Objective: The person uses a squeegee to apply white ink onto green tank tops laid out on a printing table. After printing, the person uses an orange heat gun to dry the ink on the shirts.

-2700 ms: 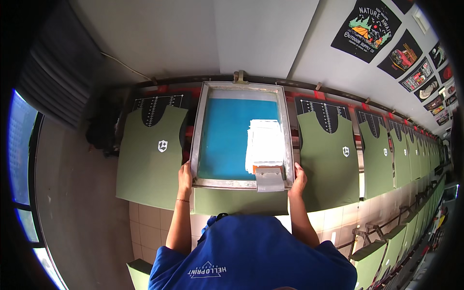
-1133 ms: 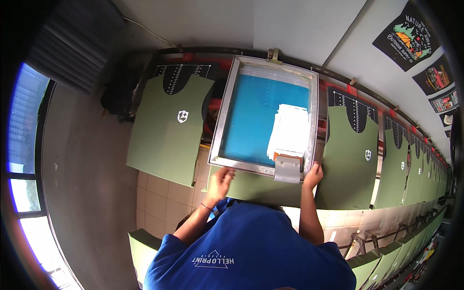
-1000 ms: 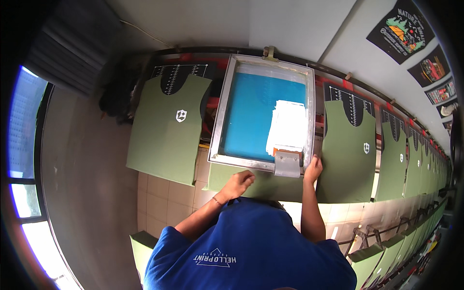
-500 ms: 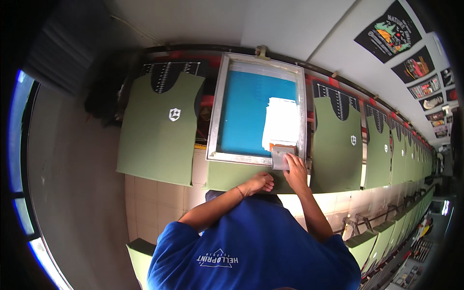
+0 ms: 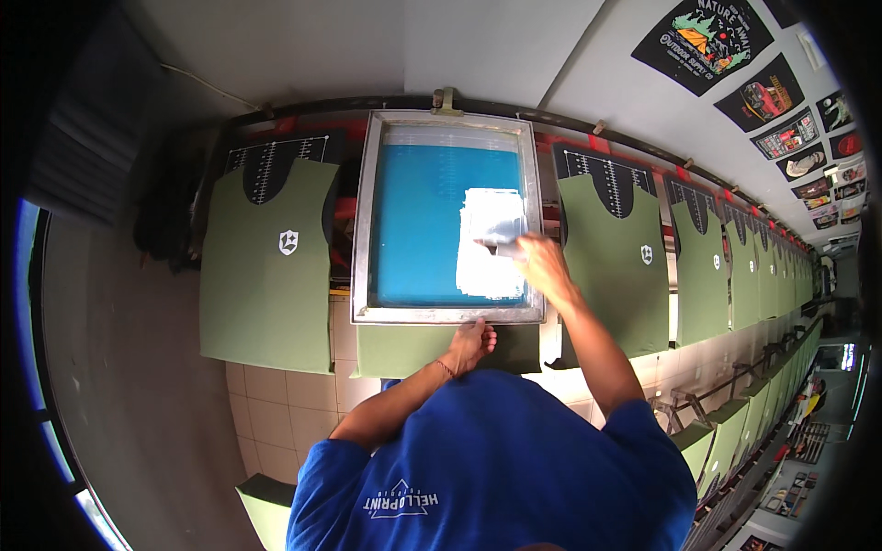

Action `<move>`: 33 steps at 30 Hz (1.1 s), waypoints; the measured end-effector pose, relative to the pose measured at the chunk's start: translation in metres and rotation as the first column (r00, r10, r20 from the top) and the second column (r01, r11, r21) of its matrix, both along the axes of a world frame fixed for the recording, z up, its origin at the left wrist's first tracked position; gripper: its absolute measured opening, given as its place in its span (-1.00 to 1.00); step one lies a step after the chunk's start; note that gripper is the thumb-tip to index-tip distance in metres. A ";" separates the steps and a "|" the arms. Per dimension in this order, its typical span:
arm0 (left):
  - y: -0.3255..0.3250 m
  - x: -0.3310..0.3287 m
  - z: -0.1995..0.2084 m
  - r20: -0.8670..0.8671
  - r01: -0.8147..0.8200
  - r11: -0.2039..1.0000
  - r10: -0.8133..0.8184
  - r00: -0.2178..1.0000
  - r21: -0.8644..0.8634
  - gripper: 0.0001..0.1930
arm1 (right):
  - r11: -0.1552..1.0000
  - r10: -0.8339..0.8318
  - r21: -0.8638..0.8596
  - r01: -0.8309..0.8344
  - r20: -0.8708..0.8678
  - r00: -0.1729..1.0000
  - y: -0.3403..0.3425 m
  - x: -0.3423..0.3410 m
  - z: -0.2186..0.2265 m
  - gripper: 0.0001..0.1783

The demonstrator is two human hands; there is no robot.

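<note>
A screen printing frame (image 5: 450,315) with a metal rim and blue mesh lies over a green shirt (image 5: 450,354), whose near part shows below it. White ink (image 5: 487,278) covers an upright patch on the right side of the mesh. My right hand (image 5: 544,262) is closed around a squeegee (image 5: 507,248), which is tilted on the white patch and partly blurred. At the middle of the frame's near rim, my left hand (image 5: 471,344) has its fingers curled, with the upper fingers against the rim.
A green shirt with a white shield print (image 5: 266,303) lies on a board to the left. Another printed green shirt (image 5: 611,285) is at the right, with several more in a row beyond. A dark rail (image 5: 331,103) runs behind. Printed dark sheets (image 5: 703,41) hang on the wall.
My right hand has moved the squeegee from the frame's near edge up onto the middle of the white patch. My left hand has come forward from below the frame to its near rim.
</note>
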State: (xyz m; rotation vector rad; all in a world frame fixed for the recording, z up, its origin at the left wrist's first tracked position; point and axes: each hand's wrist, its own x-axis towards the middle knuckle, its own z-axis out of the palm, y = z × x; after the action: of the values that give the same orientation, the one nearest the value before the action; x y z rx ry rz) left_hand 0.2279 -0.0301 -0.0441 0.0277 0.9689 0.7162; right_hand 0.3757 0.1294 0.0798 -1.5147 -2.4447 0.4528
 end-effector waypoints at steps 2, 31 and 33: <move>-0.002 0.003 0.003 -0.044 -0.026 1.000 0.026 0.999 -0.010 -0.63 | 0.994 0.048 0.097 -0.039 -0.091 0.995 0.038 -0.001 0.000 -0.75; 0.104 -0.037 0.072 -0.733 0.961 0.132 0.674 0.094 0.245 -0.69 | 0.975 -0.058 0.213 0.069 -0.058 0.997 -0.034 -0.006 -0.047 -0.67; 0.159 -0.036 0.078 -0.763 0.966 0.111 0.637 0.112 0.234 -0.70 | 0.962 -0.070 0.263 0.074 -0.026 0.997 0.023 -0.005 -0.054 -0.79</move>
State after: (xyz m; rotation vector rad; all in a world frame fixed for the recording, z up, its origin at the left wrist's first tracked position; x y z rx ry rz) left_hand 0.1916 0.1286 0.0342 2.4708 1.4353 0.7126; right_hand 0.3705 0.1519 0.0257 -1.4737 -2.3181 0.1177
